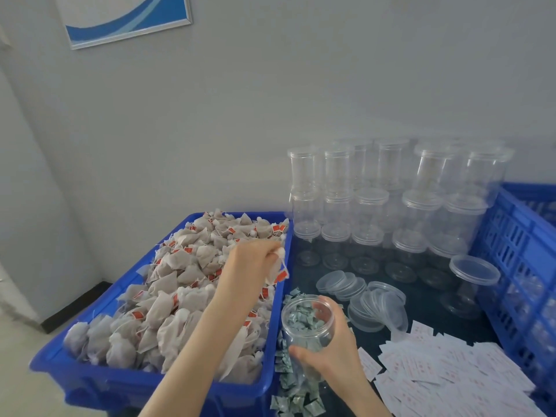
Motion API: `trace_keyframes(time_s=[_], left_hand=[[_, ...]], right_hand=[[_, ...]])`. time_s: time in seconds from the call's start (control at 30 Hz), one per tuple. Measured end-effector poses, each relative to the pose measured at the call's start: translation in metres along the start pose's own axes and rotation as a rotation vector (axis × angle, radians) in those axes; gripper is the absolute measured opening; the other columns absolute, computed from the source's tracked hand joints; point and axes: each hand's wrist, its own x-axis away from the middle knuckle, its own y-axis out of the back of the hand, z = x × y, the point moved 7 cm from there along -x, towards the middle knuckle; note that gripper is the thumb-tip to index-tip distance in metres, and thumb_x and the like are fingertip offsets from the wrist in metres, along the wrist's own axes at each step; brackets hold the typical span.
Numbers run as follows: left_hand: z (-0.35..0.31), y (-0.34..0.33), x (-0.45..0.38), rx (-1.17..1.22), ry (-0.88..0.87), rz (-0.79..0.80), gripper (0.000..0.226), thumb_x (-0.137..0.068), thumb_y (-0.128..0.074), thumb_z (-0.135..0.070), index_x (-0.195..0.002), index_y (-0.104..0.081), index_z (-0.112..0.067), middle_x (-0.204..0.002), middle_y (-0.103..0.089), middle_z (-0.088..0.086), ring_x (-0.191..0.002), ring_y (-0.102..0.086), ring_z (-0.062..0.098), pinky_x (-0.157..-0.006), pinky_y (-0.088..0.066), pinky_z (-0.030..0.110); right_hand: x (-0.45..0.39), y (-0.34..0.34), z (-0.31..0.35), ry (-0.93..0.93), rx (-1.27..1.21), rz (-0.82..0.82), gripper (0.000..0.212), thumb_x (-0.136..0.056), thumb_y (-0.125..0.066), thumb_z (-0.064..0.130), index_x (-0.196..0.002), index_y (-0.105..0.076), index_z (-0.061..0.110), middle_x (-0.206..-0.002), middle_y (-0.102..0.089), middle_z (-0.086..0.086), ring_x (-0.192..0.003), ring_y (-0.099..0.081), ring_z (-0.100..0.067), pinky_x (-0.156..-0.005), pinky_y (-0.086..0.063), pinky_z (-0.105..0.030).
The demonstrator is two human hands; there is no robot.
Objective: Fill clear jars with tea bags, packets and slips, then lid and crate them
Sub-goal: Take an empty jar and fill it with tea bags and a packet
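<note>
Jar [307, 323] first: on the head view I see it open-topped and tilted, near centre on the dark table [421, 302], my right hand [332, 347] curled around its right side. Small grey-green packets [288, 383] lie beneath and around it. My left hand [251, 266] pinches a tea bag [278, 270] by its top — the bag dangles over the right edge of the blue bin [126, 383] heaped with tea bags. Empty lidded jars [388, 206] are stacked far right; loose lids [364, 299] and white slips [445, 371] lie nearer.
</note>
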Motion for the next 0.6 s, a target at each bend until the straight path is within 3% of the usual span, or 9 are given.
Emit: trace_keyframes(time_s=[0.07,0.17,0.33,0.43,0.5,0.6], left_hand=[[-0.012,-0.004,0.001,0.145,-0.062,-0.01,0.021,-0.09,-0.062,-0.009,-0.107,-0.072,-0.014,-0.095,-0.072,-0.003,-0.077,-0.062,0.0,-0.075,-0.04,-0.002],[-0.021,-0.036,0.005,0.302,-0.075,0.225,0.021,-0.085,-0.067,-0.016,-0.104,-0.072,-0.024,-0.089,-0.068,-0.018,-0.074,-0.059,-0.015,-0.074,-0.041,-0.003],[-0.03,-0.078,0.019,0.424,-0.125,0.511,0.017,-0.083,-0.069,-0.015,-0.092,-0.071,-0.03,-0.088,-0.072,-0.013,-0.082,-0.066,-0.006,-0.082,-0.052,0.013],[-0.024,-0.077,0.015,0.46,-0.124,0.508,0.023,-0.085,-0.068,-0.015,-0.085,-0.068,-0.038,-0.085,-0.072,-0.017,-0.081,-0.066,-0.006,-0.08,-0.051,0.01],[-0.011,-0.072,0.005,0.457,-0.073,0.423,0.023,-0.085,-0.069,-0.017,-0.084,-0.067,-0.04,-0.081,-0.07,-0.02,-0.079,-0.065,-0.007,-0.078,-0.051,0.01],[0.03,-0.072,-0.012,0.269,0.072,0.274,0.015,-0.088,-0.065,-0.016,-0.095,-0.068,-0.029,-0.091,-0.069,-0.015,-0.083,-0.064,-0.004,-0.085,-0.054,0.021]], right_hand=[[-0.003,0.0,0.001,0.006,-0.003,-0.009,0.085,-0.044,-0.09,0.034,-0.116,-0.048,0.052,-0.117,-0.059,0.029,-0.111,-0.057,0.005,-0.086,-0.047,-0.01],[-0.006,0.001,0.003,-0.01,-0.019,-0.021,0.082,-0.047,-0.091,0.033,-0.114,-0.049,0.053,-0.113,-0.063,0.024,-0.106,-0.061,0.002,-0.082,-0.05,-0.014],[-0.008,0.005,0.003,-0.042,-0.051,-0.01,0.086,-0.045,-0.09,0.035,-0.121,-0.048,0.043,-0.112,-0.066,0.017,-0.105,-0.063,-0.002,-0.083,-0.051,-0.016],[-0.008,0.006,0.006,-0.046,-0.05,-0.008,0.089,-0.043,-0.087,0.038,-0.122,-0.047,0.04,-0.113,-0.063,0.016,-0.107,-0.059,0.005,-0.082,-0.047,-0.009],[-0.008,0.007,0.006,-0.048,-0.039,-0.01,0.086,-0.042,-0.088,0.033,-0.119,-0.049,0.038,-0.111,-0.064,0.017,-0.105,-0.057,0.009,-0.081,-0.044,-0.004],[-0.009,0.008,0.006,-0.062,-0.033,-0.013,0.087,-0.042,-0.09,0.028,-0.118,-0.049,0.037,-0.114,-0.062,0.017,-0.104,-0.056,0.012,-0.08,-0.043,-0.002]])
